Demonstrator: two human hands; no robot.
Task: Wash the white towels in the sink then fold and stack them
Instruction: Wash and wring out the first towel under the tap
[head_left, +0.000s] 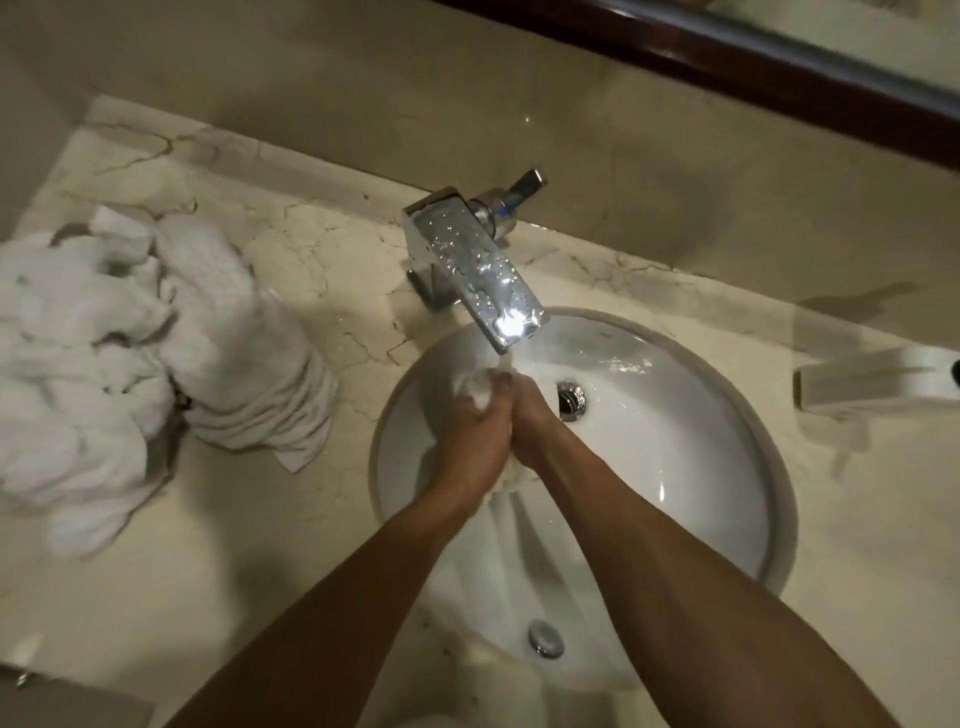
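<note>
Over the round white sink, my left hand and my right hand are pressed together, both gripping a wet white towel. The towel bunches above my fingers, right under the chrome tap, which runs water onto it. The rest of the towel hangs below my hands into the basin, mostly hidden by my forearms. A heap of crumpled white towels lies on the marble counter to the left of the sink.
The marble counter surrounds the sink. A white soap dish sits at the right edge. The drain lies just right of my hands, and the overflow cap is at the near rim. A dark wooden frame runs along the wall at the top right.
</note>
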